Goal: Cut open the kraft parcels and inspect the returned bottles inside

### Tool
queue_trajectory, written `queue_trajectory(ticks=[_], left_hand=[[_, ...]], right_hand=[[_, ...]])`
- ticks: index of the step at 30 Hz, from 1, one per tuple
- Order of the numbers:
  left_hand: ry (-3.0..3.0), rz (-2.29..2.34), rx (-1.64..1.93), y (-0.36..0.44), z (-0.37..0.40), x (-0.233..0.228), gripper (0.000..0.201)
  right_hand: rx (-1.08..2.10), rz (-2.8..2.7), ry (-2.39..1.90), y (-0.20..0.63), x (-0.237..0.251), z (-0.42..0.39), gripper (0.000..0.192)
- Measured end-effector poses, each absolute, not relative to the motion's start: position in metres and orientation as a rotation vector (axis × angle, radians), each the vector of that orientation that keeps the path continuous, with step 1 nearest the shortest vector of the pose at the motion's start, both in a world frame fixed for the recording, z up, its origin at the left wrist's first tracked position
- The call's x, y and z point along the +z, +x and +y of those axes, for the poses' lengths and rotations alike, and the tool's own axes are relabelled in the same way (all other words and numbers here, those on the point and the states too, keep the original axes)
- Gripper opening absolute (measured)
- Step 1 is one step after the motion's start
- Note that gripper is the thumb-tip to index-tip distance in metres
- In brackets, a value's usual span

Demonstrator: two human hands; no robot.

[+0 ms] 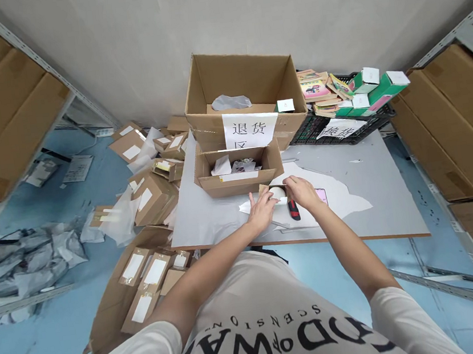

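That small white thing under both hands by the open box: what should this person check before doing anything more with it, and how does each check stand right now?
1. Both hands on the item: ok. The left hand and right hand both rest on the small white item.
2. What the item is: cannot tell, the hands cover most of it.
3. Small open box within reach: ok, it sits just beyond the hands with its flaps open.
4. Room in that box: cannot tell, papers already lie inside.
5. Red-and-black tool out of the way: not ok, it lies right beside the right hand.
6. Table space on the right: ok, bare grey surface.
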State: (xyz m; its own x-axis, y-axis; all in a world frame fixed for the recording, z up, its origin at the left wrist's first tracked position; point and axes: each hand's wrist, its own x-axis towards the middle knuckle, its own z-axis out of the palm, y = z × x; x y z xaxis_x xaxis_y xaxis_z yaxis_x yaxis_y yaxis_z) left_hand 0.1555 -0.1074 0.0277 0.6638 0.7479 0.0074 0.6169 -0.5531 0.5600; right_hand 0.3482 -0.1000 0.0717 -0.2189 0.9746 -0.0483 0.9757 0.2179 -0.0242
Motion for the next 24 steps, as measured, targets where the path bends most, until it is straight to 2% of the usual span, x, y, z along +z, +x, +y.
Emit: queue_trajectory(ticks=[12, 17, 24], left_hand=[[2.396, 1.011, 0.205, 0.139, -0.125, 0.035, 0.057], [2.435, 0.957, 0.178, 0.134, -0.129, 0.027, 0.063], [2.480, 0.955, 0.138, 0.131, -0.127, 0.024, 0.071]], right_hand=[[0.058, 2.169, 1.893, 0.326, 0.086, -0.081, 0.025], [0.092, 2.225, 1.806, 0.316, 0.086, -0.086, 0.025], [-0.022, 2.265, 1.735, 0.319, 0.084, -0.095, 0.021]])
